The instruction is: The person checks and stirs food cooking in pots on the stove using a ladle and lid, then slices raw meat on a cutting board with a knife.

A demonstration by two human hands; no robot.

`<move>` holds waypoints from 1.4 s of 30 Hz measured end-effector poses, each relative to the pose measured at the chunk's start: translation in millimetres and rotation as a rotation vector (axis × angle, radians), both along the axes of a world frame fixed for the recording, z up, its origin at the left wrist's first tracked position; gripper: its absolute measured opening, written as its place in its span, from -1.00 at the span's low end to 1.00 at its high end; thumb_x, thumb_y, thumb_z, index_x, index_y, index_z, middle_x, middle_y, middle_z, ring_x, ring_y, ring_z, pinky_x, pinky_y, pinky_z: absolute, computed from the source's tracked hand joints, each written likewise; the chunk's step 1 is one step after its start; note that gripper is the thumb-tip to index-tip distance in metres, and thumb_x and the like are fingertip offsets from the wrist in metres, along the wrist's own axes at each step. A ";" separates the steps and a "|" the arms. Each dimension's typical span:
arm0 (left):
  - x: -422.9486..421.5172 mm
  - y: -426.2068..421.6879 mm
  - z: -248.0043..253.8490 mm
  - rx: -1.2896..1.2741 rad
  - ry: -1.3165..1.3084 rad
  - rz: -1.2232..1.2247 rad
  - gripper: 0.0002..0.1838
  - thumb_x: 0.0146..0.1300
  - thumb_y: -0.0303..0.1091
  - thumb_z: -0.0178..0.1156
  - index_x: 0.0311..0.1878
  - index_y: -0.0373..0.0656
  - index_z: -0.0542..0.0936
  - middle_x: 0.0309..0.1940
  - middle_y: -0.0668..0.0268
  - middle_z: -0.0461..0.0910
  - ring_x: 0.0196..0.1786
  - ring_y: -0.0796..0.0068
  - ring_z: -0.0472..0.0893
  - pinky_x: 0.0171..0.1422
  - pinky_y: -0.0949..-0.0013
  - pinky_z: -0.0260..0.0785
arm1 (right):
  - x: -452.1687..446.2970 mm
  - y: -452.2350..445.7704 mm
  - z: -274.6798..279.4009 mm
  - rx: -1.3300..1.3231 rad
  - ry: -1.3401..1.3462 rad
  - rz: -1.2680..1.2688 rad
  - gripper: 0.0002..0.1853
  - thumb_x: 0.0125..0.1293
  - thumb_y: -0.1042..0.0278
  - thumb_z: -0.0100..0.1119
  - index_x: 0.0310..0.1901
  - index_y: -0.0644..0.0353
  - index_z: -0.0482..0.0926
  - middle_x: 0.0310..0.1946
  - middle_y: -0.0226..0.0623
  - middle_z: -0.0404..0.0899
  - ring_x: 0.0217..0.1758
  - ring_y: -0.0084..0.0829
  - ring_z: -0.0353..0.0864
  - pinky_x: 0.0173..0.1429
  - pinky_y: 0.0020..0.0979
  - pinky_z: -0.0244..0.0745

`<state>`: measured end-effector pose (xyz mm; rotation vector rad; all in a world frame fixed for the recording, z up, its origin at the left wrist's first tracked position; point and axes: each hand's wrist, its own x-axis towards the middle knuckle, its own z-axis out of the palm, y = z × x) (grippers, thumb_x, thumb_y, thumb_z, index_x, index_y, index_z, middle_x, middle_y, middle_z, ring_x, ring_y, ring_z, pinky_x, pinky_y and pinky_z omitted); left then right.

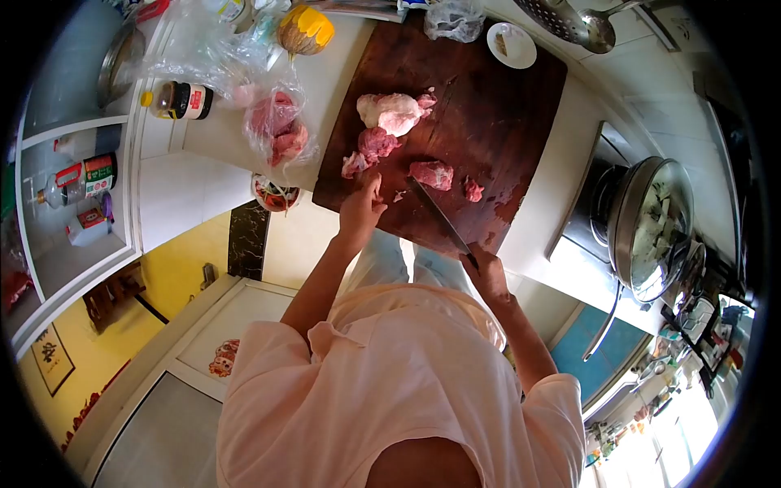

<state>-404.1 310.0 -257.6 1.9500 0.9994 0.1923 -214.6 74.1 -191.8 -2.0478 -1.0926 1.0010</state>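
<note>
My right hand [490, 275] is wrapped round the handle of a kitchen knife [440, 216], whose blade slants up and left over the wooden cutting board [488, 106]. The blade tip lies beside a chunk of red meat [432, 174]. A smaller scrap of meat [473, 189] sits right of that chunk. My left hand [362, 210] is over the board's near left edge, holding nothing, fingers apart, just below a strip of raw meat [373, 148]. Above that strip rests a larger piece of meat with pale fat [392, 111].
A plastic bag of meat [278, 130] lies left of the board, near a dark sauce bottle [185, 101] and a cut pumpkin [306, 31]. A white dish [512, 45] stands on the board's far corner. A lidded pan [655, 224] sits on the stove at right.
</note>
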 end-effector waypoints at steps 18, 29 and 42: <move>-20.3 -7.3 -9.7 -0.884 -0.250 0.348 -0.43 0.26 -0.43 0.22 0.33 -0.08 0.31 -0.33 0.27 0.63 -0.41 0.60 0.56 -0.34 0.51 0.41 | -30.8 14.4 -3.5 -0.137 -0.014 0.071 -0.78 0.22 0.38 0.20 -0.16 0.27 0.45 -0.43 0.07 0.55 -0.33 0.11 0.57 -0.29 -0.05 0.45; -30.1 -21.2 -19.3 -0.899 -0.379 0.470 -0.61 0.24 -0.47 0.22 0.13 -0.15 0.44 -0.37 0.30 0.61 -0.35 0.52 0.60 -0.29 0.46 0.45 | -48.2 27.9 -13.5 -0.022 -0.131 0.076 -0.81 0.27 0.38 0.17 -0.22 0.31 0.44 -0.54 0.04 0.52 -0.47 0.05 0.55 -0.40 -0.13 0.42; -3.4 3.9 -5.1 0.384 -0.091 0.021 -0.79 0.02 -0.56 0.21 -0.23 -0.19 0.50 -0.29 0.13 0.48 -0.17 0.05 0.52 -0.12 0.13 0.42 | -55.6 31.2 12.1 -0.104 -0.052 0.029 -0.76 0.18 0.47 0.20 -0.12 0.27 0.46 -0.27 0.04 0.54 -0.21 0.09 0.55 -0.19 -0.05 0.47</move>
